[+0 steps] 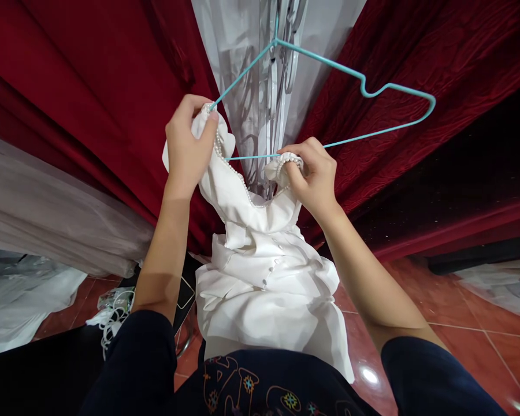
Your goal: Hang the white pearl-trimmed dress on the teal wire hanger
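A white dress (268,271) with pearl trim along its neckline hangs down in front of me, its lower part folded in loose gathers. My left hand (188,141) pinches one shoulder of it, where the left arm of a light-blue hanger (329,60) runs into the fabric. The opposite shoulder is in my right hand (314,173), held below the hanger's bottom bar. That side of the hanger, with its notch and rounded end, is bare. At the top, the hanger's hook meets a metal rack (268,86); exactly how it hangs is hard to make out.
Dark red curtains (91,75) drape on both sides, with a pale sheer cloth (56,202) at left. A black surface (47,370) bears a white cord (112,323) and a clear plastic packet. Red tiles (472,346) cover the floor; white tulle (502,283) lies at right.
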Demonstrator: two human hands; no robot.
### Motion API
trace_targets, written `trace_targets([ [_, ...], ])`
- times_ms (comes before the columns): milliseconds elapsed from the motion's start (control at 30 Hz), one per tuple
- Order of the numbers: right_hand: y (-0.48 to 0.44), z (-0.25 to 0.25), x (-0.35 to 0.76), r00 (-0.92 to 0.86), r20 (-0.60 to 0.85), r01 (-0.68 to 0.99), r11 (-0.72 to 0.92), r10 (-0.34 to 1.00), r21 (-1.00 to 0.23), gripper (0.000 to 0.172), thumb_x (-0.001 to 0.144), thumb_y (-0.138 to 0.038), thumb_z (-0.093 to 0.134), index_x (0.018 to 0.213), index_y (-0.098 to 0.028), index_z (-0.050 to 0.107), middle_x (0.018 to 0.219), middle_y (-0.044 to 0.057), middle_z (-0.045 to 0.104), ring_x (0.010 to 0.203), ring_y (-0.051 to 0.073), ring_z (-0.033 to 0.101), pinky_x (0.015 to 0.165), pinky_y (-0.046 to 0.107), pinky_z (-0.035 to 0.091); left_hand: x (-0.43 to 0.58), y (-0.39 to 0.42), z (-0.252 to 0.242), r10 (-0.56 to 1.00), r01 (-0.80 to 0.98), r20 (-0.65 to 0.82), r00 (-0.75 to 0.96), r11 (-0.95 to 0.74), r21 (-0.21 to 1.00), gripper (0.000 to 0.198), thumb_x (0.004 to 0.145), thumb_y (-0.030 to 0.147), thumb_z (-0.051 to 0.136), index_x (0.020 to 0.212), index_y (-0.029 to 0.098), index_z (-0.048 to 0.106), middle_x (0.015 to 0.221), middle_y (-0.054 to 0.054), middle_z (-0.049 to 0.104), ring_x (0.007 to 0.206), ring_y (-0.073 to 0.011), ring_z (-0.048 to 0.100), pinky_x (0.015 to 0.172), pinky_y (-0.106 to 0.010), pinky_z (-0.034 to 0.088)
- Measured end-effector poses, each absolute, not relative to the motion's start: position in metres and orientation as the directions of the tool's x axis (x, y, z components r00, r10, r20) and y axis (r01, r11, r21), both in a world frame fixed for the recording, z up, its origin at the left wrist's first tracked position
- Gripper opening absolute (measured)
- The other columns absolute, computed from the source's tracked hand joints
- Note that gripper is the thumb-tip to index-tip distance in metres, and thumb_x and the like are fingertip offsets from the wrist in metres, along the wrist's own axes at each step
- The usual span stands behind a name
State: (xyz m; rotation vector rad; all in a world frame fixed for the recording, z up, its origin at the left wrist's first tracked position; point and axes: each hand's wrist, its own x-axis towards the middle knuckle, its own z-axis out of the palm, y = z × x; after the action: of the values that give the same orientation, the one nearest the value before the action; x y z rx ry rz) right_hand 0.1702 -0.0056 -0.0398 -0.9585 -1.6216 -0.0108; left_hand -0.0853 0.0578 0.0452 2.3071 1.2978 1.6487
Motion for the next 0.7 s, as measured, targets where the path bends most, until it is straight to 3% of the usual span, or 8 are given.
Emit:
trace_targets([
  [167,-0.005,-0.04,0.171,0.033,0.841,0.561,0.686,0.541,-0.463,0.042,0.11,-0.054,0.046,0.106,-0.023,0.075,0.093,0.004,0.066,0.09,0.017,0.065,0.097,0.041,0.06,-0.089,0.034,0.044,0.671,0.655,0.725,0.157,-0.62,0.432,0.031,0.113,0.058,0.059,0.11,0.028,0.065,0.101,0.002,0.07,0.096,-0.0186,0.061,0.092,-0.034,0.051],
  [233,-0.006,-0.041,0.17,0.03,0.851,0.544,0.706,0.524,-0.454,0.045,0.11,-0.057,0.045,0.107,-0.023,0.075,0.094,0.004,0.067,0.09,0.017,0.066,0.098,0.041,0.061,-0.093,0.034,0.047,0.698,0.693,0.706,0.123,-0.57,0.443,0.04,0.113,0.058,0.056,0.088,0.027,0.059,0.082,0.002,0.059,0.081,-0.018,0.052,0.081,-0.034,0.046],
  [300,-0.006,-0.041,0.168,0.031,0.856,0.532,0.717,0.515,-0.451,0.046,0.11,-0.058,0.045,0.107,-0.024,0.076,0.095,0.004,0.067,0.091,0.017,0.067,0.098,0.042,0.062,-0.095,0.035,0.051,0.74,0.733,0.667,0.094,-0.505,0.456,0.053,0.113,0.052,0.056,0.07,0.025,0.043,0.07,0.001,0.041,0.07,-0.0166,0.039,0.073,-0.034,0.04],
  [400,-0.006,-0.043,0.166,0.033,0.863,0.522,0.727,0.504,-0.445,0.043,0.11,-0.056,0.047,0.109,-0.024,0.077,0.097,0.004,0.069,0.092,0.018,0.067,0.095,0.041,0.062,-0.095,0.036,0.054,0.737,0.763,0.67,0.09,-0.483,0.429,0.061,0.112,0.044,0.059,0.065,0.022,0.028,0.069,0.0,0.033,0.07,-0.0166,0.032,0.074,-0.036,0.036],
  [467,-0.005,-0.044,0.166,0.035,0.865,0.517,0.732,0.501,-0.444,0.043,0.111,-0.055,0.047,0.11,-0.024,0.076,0.097,0.004,0.068,0.091,0.017,0.067,0.094,0.04,0.062,-0.094,0.036,0.053,0.706,0.747,0.703,0.088,-0.513,0.422,0.06,0.113,0.043,0.057,0.066,0.022,0.027,0.072,-0.001,0.036,0.073,-0.0174,0.036,0.077,-0.037,0.037],
  [600,-0.005,-0.045,0.167,0.02,0.853,0.527,0.72,0.521,-0.452,0.042,0.111,-0.052,0.045,0.113,-0.024,0.076,0.097,0.004,0.064,0.092,0.017,0.066,0.095,0.04,0.062,-0.105,0.038,0.048,0.714,0.702,0.699,-0.043,-0.477,0.529,0.054,0.118,0.04,0.046,0.07,0.022,0.031,0.072,-0.001,0.036,0.074,-0.0166,0.039,0.073,-0.036,0.035],
  [700,-0.003,-0.045,0.169,0.003,0.847,0.54,0.712,0.531,-0.448,0.04,0.111,-0.049,0.044,0.115,-0.024,0.076,0.096,0.004,0.062,0.089,0.017,0.064,0.093,0.039,0.062,-0.121,0.044,0.043,0.711,0.742,0.703,-0.018,-0.462,0.486,0.051,0.12,0.049,0.034,0.08,0.023,0.052,0.075,-0.001,0.05,0.087,-0.0193,0.05,0.081,-0.039,0.042],
])
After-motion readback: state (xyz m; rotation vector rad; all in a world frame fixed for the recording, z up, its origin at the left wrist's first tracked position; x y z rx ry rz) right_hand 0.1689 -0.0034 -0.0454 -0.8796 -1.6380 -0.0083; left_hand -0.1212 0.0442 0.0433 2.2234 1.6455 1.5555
